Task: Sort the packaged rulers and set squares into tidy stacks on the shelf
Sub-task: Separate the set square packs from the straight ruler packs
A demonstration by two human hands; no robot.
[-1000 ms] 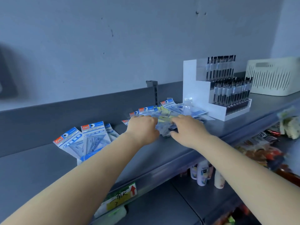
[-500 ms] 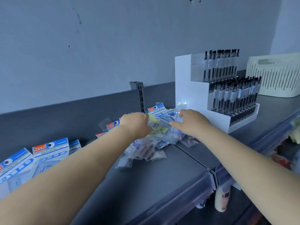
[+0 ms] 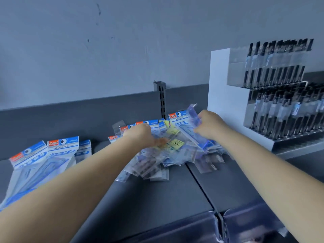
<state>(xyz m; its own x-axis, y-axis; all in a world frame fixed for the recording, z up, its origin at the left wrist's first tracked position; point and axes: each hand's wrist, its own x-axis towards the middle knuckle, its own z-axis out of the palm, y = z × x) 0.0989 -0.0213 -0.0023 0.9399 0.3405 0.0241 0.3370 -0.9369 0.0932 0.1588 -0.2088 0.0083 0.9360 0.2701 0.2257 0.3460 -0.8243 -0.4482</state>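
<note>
The left hand (image 3: 142,135) is laid, knuckles up, on the loose heap of packaged rulers and set squares (image 3: 168,155) in the middle of the dark grey shelf (image 3: 157,199); its fingers point down into the packets, and whether anything is gripped by them cannot be told. The right hand (image 3: 209,127) is curled round a clear, blue-tinted packet (image 3: 192,116), which is held tilted above the right side of the heap, its upper end raised toward the back panel (image 3: 70,116). The heap is spread untidily across the seam between two shelf sections, with blue-and-red header cards seen at its rear edge and yellow labels (image 3: 176,143) near the left hand's fingertips. A second group of packets marked "GEOMETRIC" (image 3: 52,155) is fanned out at the left of the shelf, well apart from the heap and partly hidden by the left forearm. Just right of the heap, a white tiered display stand (image 3: 226,95) is set against the back panel, and it is filled with rows of black pens (image 3: 277,109). A slotted metal upright (image 3: 162,97) is seen at the back panel behind the heap.
</note>
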